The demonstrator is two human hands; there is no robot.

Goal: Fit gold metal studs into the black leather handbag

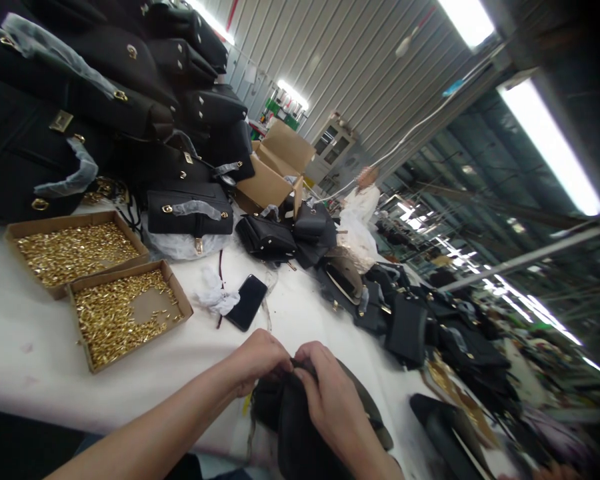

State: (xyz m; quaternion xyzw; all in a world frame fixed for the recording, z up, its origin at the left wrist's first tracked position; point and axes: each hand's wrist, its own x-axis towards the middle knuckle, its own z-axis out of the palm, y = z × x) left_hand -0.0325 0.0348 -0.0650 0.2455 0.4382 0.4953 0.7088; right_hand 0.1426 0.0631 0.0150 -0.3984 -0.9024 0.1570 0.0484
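A black bag lies at the near edge of the white table, below the middle of the view. My right hand grips its upper edge, thumb on the near side and fingers curled over the far side. Close beside it on the left, my left hand is closed at the same edge, its fingertips pinched together. Whatever the left fingertips hold is too small to make out. Both hands nearly touch at the bag's top.
Two cardboard trays of small gold pieces stand at the left. A black phone lies beyond my hands near crumpled white wrapping. Black bags are piled behind, with an open carton. A person in white is farther back.
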